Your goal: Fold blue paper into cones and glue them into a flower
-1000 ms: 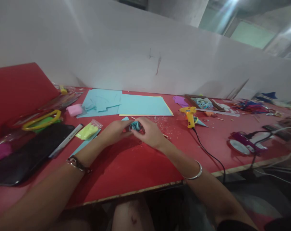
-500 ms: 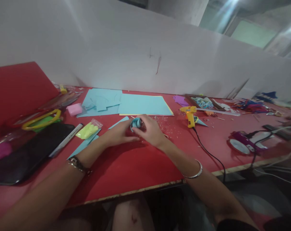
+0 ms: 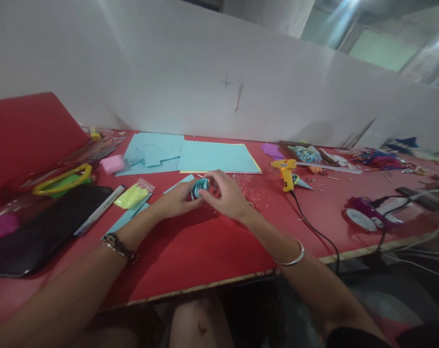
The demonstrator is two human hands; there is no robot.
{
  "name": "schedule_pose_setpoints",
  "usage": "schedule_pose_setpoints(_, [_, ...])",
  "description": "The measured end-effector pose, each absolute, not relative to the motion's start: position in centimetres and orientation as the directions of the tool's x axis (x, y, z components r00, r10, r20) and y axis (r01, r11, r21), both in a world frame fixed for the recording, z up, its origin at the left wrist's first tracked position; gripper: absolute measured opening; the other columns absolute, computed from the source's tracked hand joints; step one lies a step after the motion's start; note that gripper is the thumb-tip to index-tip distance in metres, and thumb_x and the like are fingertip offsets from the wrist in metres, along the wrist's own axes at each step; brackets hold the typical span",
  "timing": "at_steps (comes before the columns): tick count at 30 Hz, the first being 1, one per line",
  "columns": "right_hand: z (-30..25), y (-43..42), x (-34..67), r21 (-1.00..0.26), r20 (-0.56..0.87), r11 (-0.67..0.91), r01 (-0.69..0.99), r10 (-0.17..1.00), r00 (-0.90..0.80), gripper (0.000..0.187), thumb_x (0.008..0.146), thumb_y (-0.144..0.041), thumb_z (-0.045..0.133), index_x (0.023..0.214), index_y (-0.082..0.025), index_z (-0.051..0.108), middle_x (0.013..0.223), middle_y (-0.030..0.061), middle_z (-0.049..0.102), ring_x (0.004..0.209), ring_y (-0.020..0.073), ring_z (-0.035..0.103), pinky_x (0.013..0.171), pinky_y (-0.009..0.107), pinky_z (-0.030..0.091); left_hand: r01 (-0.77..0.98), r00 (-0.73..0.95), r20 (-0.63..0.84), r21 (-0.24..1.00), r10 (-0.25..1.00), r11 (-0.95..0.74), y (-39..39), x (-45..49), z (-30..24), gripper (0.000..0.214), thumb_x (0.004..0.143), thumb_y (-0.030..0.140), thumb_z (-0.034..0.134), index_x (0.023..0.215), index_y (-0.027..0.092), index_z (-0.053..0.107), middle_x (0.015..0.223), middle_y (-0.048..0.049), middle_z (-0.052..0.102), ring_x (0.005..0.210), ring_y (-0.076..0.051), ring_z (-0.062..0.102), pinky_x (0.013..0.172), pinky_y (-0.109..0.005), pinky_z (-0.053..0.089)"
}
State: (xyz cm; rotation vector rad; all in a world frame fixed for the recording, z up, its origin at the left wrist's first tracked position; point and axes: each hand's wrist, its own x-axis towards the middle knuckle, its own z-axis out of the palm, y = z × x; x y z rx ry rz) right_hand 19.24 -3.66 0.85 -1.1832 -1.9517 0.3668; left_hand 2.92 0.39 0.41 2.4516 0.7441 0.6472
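Observation:
Both my hands meet over the middle of the red table (image 3: 190, 251). My left hand (image 3: 176, 199) and my right hand (image 3: 226, 195) are closed together on a small coil of light blue paper strip (image 3: 198, 186), pinched between their fingertips just above the tabletop. A loose blue paper strip (image 3: 127, 218) lies on the table under my left forearm. Light blue paper sheets (image 3: 194, 157) lie flat just behind the hands.
A yellow glue gun (image 3: 286, 173) with a black cord stands right of my hands. A black pouch (image 3: 41, 232), white marker (image 3: 98, 210), yellow-green packet (image 3: 132, 195) and pink eraser (image 3: 112, 164) sit left. A tray of scraps (image 3: 306, 153) and purple device (image 3: 366, 212) lie right.
The blue coil has loosened and grown wider between my fingers, and shifted slightly left. Both hands stay in nearly the same place.

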Motion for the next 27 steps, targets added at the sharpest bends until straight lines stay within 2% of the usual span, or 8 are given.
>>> schedule_pose_setpoints(4, [0.8,-3.3,19.6,-0.646,0.515,0.551,0.528,0.825,-0.230,0.026,0.077,-0.032,0.050,0.101,-0.021,0.049,0.093,0.0038,0.053,0.067,0.0111,0.050,0.064,0.028,0.045,0.364,0.735,0.265,0.622,0.624,-0.693,0.5,2.8,0.2,0.038,0.078,0.038,0.050,0.109,0.017,0.050,0.101,-0.0070,0.062,0.083,-0.017,0.057,0.070,-0.028,0.046])
schedule_pose_setpoints(8, [0.6,-3.1,19.6,-0.668,0.530,0.577,0.470,0.812,-0.244,0.022,0.077,-0.029,0.049,0.098,-0.021,0.051,0.096,0.0043,0.054,0.079,0.0130,0.052,0.067,0.027,0.046,0.349,0.725,0.259,0.660,0.638,-0.665,0.8,2.6,0.1,0.054,0.076,0.041,0.053,0.123,0.018,0.042,0.114,-0.0102,0.057,0.095,-0.020,0.056,0.077,-0.031,0.046])
schedule_pose_setpoints(11, [0.5,-3.0,19.6,-0.707,0.517,0.553,0.441,0.829,-0.211,0.021,0.078,-0.029,0.048,0.096,-0.020,0.051,0.099,0.0048,0.055,0.083,0.0135,0.053,0.069,0.028,0.047,0.363,0.711,0.242,0.678,0.661,-0.639,0.9,2.6,0.2,0.055,0.074,0.044,0.054,0.120,0.016,0.045,0.114,-0.0102,0.058,0.097,-0.021,0.056,0.080,-0.033,0.045])
schedule_pose_setpoints(14, [0.3,-2.9,19.7,-0.737,0.489,0.524,0.426,0.849,-0.199,0.020,0.078,-0.030,0.047,0.096,-0.020,0.052,0.099,0.0047,0.055,0.084,0.0134,0.054,0.071,0.028,0.048,0.370,0.703,0.221,0.697,0.676,-0.614,0.8,2.6,0.4,0.051,0.073,0.046,0.054,0.113,0.014,0.052,0.108,-0.0093,0.061,0.096,-0.022,0.056,0.081,-0.034,0.045])
schedule_pose_setpoints(18, [0.4,-2.8,19.7,-0.765,0.445,0.521,0.380,0.853,-0.274,0.023,0.078,-0.031,0.048,0.099,-0.021,0.050,0.099,0.0046,0.054,0.082,0.0129,0.054,0.071,0.029,0.048,0.341,0.711,0.199,0.742,0.675,-0.578,0.8,2.5,0.5,0.045,0.073,0.046,0.054,0.105,0.015,0.056,0.102,-0.0071,0.063,0.093,-0.021,0.057,0.079,-0.032,0.045])
schedule_pose_setpoints(21, [0.7,-2.9,20.0,-0.768,0.417,0.522,0.370,0.847,-0.328,0.028,0.078,-0.032,0.050,0.104,-0.021,0.049,0.102,0.0050,0.052,0.083,0.0130,0.053,0.074,0.030,0.048,0.341,0.711,0.166,0.768,0.683,-0.542,1.1,2.3,0.4,0.040,0.073,0.047,0.053,0.095,0.014,0.058,0.088,-0.0048,0.065,0.081,-0.018,0.058,0.074,-0.031,0.046])
schedule_pose_setpoints(23, [0.9,-2.9,20.3,-0.767,0.405,0.528,0.364,0.839,-0.364,0.033,0.077,-0.032,0.051,0.109,-0.022,0.048,0.105,0.0057,0.051,0.087,0.0139,0.053,0.076,0.031,0.048,0.353,0.727,0.099,0.795,0.680,-0.493,1.3,2.1,0.5,0.038,0.074,0.049,0.052,0.087,0.014,0.057,0.077,-0.0027,0.063,0.071,-0.016,0.057,0.069,-0.029,0.045])
schedule_pose_setpoints(27, [1.1,-2.9,21.0,-0.774,0.379,0.558,0.299,0.786,-0.488,0.052,0.073,-0.034,0.059,0.120,-0.024,0.040,0.119,0.0070,0.046,0.108,0.0183,0.047,0.087,0.033,0.044,0.357,0.787,-0.078,0.866,0.612,-0.349,1.3,1.9,0.7,0.039,0.071,0.051,0.053,0.082,0.014,0.056,0.067,-0.0005,0.061,0.063,-0.014,0.056,0.064,-0.026,0.044])
